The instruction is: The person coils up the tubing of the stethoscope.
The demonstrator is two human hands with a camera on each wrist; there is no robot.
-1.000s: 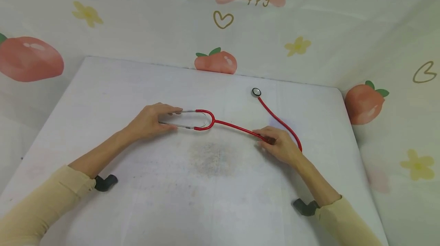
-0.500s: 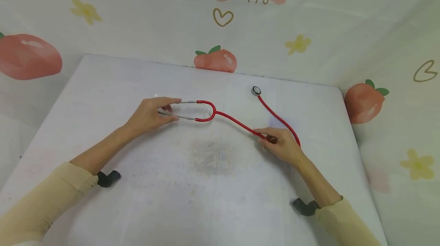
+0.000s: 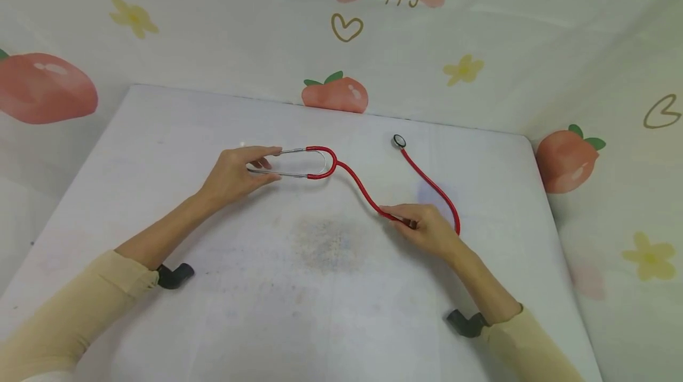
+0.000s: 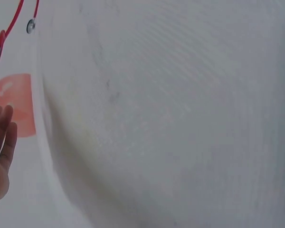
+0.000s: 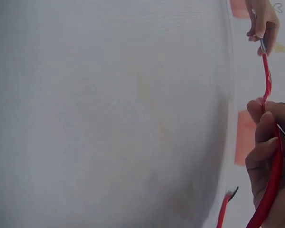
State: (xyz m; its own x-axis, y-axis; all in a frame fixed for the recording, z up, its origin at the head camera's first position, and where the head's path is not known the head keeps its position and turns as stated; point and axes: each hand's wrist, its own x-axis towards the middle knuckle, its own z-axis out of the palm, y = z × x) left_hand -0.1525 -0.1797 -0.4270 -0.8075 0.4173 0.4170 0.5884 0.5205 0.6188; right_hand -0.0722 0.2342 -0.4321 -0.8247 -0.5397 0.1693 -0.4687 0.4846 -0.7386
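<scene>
A stethoscope (image 3: 358,182) with red tubing and metal ear tubes stretches between the two hands. At its metal end, my left hand (image 3: 232,174) grips both ear tubes between thumb and fingers. My right hand (image 3: 429,228) pinches the red tubing partway along; in the right wrist view the tubing (image 5: 271,185) runs across the curled fingers. Beyond that hand the tubing bends back toward the round chest piece (image 3: 399,142), which lies near the table's far side. The earpieces are hidden by the left hand.
The white table (image 3: 256,311) has a dark smudge at its middle. A patterned cloth (image 3: 240,32) hangs behind and to the right. Black angled pieces (image 3: 176,276) stick out at both sleeve cuffs.
My left hand has moved slightly up and away with the ear tubes. The right hand has shifted a little left, and the tubing between the hands now sags in a curve.
</scene>
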